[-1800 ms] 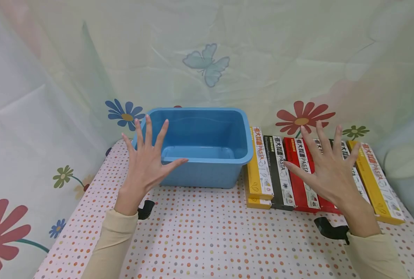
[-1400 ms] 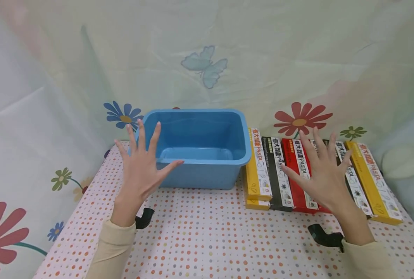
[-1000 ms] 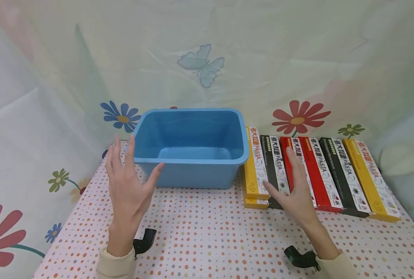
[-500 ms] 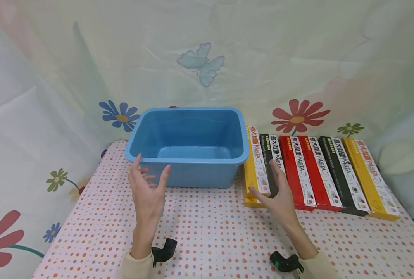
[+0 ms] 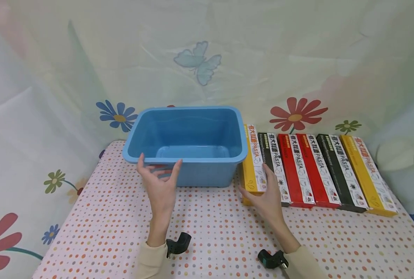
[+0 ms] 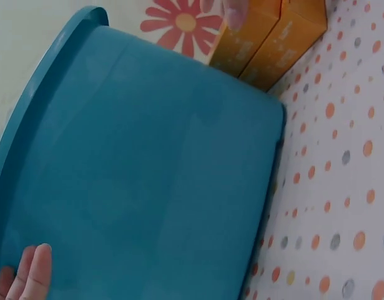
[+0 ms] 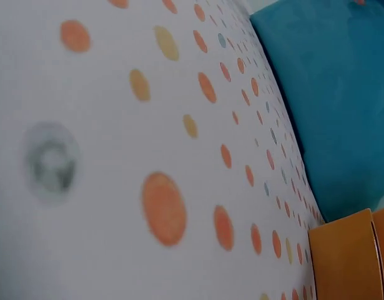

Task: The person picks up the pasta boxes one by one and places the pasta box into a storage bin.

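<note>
A blue plastic tub [image 5: 207, 172] stands at the back of the table, its inside bare. My left hand [image 5: 161, 190] is at its front rim, fingers loosely bent and thumb apart; some of its fingertips [image 6: 39, 275] show against the tub's wall in the left wrist view. Right of the tub lie two yellow pasta boxes [image 5: 253, 182], stacked. My right hand [image 5: 268, 197] is spread over their near end, thumb toward the left side, index finger toward the right; it covers part of that end. In the right wrist view the box end [image 7: 348, 262] shows without any fingers.
Right of the yellow stack lie a black pasta box [image 5: 275, 155], two red ones such as this red box [image 5: 297, 178], another black box [image 5: 341, 174] and a yellow box [image 5: 371, 174], side by side. A printed cloth wall [image 5: 249, 58] rises behind the dotted tabletop [image 5: 214, 224].
Both hands have come down and inward from spread-out poses, the left to the tub's front rim, the right leftward to the stacked yellow boxes. Tub and boxes stay in place.
</note>
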The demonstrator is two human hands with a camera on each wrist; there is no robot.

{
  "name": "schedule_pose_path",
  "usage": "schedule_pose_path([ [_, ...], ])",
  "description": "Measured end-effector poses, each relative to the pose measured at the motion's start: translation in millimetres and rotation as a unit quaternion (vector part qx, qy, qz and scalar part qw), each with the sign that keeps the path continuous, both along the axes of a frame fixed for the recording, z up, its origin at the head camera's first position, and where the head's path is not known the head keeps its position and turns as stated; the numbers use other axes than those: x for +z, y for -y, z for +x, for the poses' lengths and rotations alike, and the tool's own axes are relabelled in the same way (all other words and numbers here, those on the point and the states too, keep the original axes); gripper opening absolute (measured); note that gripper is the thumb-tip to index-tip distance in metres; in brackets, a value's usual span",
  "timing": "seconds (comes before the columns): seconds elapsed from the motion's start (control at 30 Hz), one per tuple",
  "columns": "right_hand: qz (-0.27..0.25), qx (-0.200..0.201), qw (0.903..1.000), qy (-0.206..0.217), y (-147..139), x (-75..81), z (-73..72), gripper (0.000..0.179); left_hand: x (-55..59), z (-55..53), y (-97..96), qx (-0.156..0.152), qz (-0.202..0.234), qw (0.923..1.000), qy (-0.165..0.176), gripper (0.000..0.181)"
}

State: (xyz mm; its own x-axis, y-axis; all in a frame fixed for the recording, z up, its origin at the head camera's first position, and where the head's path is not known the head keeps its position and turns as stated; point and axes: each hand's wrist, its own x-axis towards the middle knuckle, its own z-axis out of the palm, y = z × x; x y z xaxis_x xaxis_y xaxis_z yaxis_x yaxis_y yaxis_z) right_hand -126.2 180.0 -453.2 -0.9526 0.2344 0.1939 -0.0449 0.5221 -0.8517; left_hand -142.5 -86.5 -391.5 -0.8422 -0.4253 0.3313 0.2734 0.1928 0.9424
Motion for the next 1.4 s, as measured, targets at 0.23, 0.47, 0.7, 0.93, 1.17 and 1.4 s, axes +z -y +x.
schedule_pose_path([
  [0.23,0.011,-0.027,0.9995,0.01,5.2,0.1,-4.2,0.111,-1.6,-4.6,-9.5,-0.016,0.044,0.9986,-0.025,0.11],
  [0.47,0.014,-0.032,0.9993,0.014,8.4,-0.8,-5.3,0.112,2.9,-10.5,-4.7,-0.012,0.131,0.9898,-0.055,0.101],
  [0.7,0.028,-0.04,0.9987,0.016,10.0,-1.6,-5.7,0.11,5.8,-15.2,-5.3,-0.012,0.183,0.9808,-0.067,0.105],
  [0.93,0.041,-0.045,0.9976,0.032,12.3,-1.8,-6.4,0.107,5.3,-16.3,-7.3,0.002,0.188,0.9802,-0.063,0.106],
  [1.17,0.048,-0.053,0.9972,0.022,11.9,-1.2,-7.0,0.104,4.5,-16.8,-6.6,-0.002,0.196,0.9785,-0.066,0.104],
  [1.4,0.036,-0.059,0.9975,0.01,3.7,1.4,-5.3,0.101,4.9,-17.2,-7.1,-0.003,0.204,0.9766,-0.069,0.103],
])
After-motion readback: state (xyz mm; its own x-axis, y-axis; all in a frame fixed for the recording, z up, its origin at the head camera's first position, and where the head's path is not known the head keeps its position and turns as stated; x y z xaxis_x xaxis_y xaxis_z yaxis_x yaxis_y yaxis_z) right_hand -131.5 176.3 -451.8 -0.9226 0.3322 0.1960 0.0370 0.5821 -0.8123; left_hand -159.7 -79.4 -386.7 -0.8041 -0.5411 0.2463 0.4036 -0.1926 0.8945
